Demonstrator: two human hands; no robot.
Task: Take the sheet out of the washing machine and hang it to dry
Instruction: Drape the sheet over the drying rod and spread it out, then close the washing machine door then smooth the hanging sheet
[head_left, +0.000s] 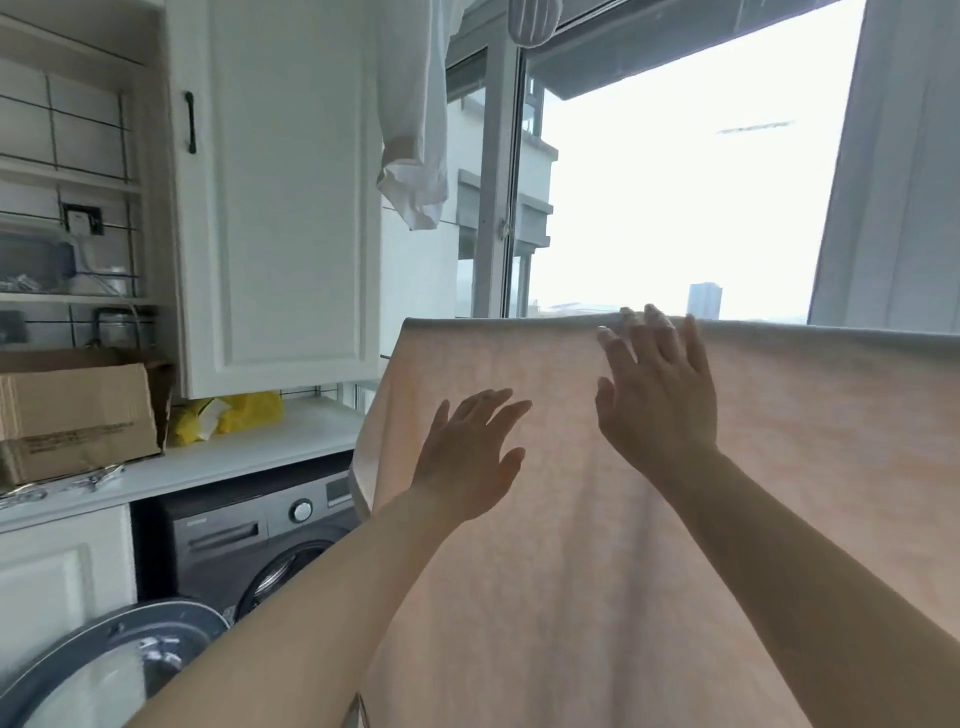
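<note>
Now both hands, left hand (470, 457) and right hand (657, 400), are smoothing the hanging pale pink fabric sheet (597, 571), fingers spread flat.

Pale pink sheet (623, 519) hangs draped (smooth) before open washing machine (249, 540).

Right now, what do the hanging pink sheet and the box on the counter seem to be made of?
The sheet looks like thin woven cotton, matte; daylight glows through it. The box looks like plain brown corrugated cardboard, matte, with printed text and creased flaps.
</note>
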